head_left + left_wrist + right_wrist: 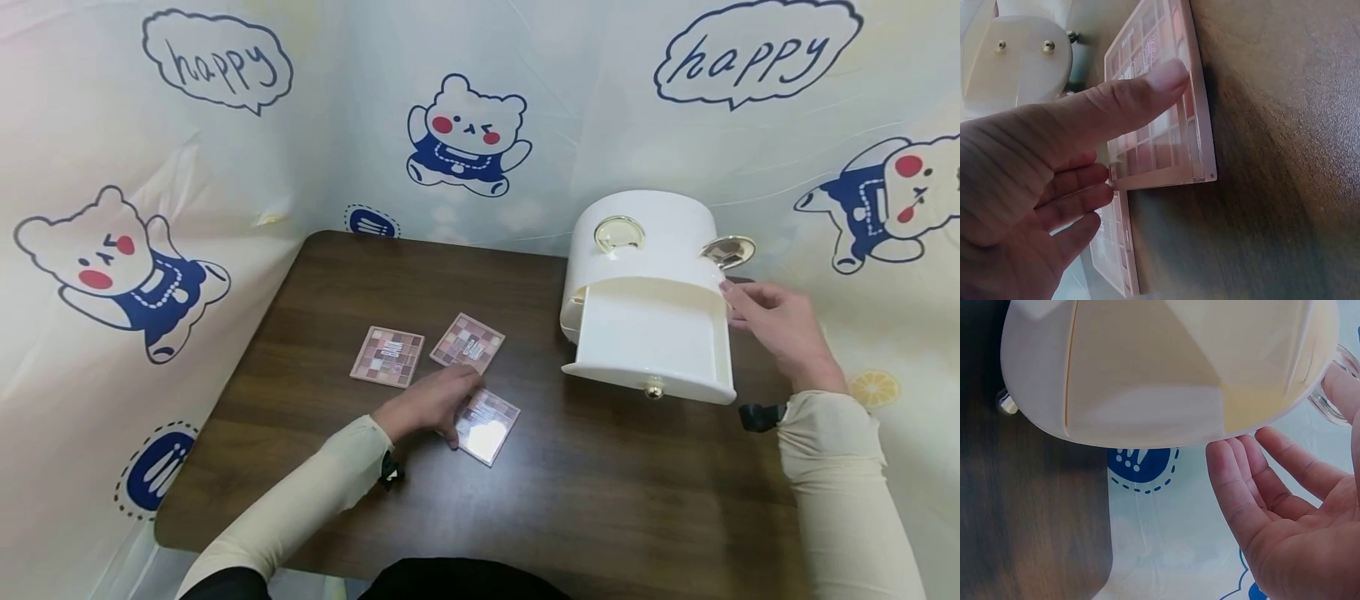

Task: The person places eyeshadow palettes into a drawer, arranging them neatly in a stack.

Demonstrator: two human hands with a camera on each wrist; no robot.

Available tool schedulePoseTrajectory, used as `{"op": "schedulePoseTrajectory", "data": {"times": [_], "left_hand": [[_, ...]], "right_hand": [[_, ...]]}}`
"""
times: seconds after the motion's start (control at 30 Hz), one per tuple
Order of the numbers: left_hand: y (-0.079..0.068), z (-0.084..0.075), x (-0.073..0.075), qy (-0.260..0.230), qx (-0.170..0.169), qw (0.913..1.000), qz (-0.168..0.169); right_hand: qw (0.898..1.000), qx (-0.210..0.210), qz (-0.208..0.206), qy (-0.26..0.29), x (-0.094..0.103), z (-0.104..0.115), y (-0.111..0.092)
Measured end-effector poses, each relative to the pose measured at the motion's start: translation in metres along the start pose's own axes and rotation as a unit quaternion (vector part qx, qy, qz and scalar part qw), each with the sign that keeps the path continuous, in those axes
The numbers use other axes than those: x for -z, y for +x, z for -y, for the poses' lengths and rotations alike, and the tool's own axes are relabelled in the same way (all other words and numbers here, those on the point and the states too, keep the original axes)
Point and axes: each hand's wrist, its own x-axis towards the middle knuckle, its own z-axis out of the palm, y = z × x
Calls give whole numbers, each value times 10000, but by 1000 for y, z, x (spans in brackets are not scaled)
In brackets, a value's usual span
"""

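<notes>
Three pinkish eyeshadow palettes with checkered lids lie on the brown table. My left hand point(435, 402) is at the nearest eyeshadow palette point(487, 431), its thumb across one edge and its curled fingers at another edge in the left wrist view. The second palette point(387, 357) lies to the left and the third palette point(472, 337) just beyond the hand. At the back right stands a white storage box point(645, 225) with its drawer point(648, 333) pulled out. My right hand point(783, 327) rests its fingertips against the box's right side, fingers loosely bent.
A gold knob point(654, 391) sits on the drawer front. Gold-rimmed round pieces, such as the left ear point(619, 233), stick out from the box's top. The table point(585, 500) has a back edge against a printed curtain point(300, 167) with bears.
</notes>
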Motion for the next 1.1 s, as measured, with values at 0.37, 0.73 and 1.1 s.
{"op": "schedulePoseTrajectory", "data": {"times": [0.37,0.73,1.1], "left_hand": [[-7,0,-11,271,-85,9992,-298],[-13,-3,-15,290,-84,9990,-327],[-19,6,-18,10,107,9996,-279]], "right_hand": [[9999,19,-22,-115,1,0,3],[9998,66,-97,-148,-1,-1,3],[9997,62,-120,-181,0,-3,4]]}}
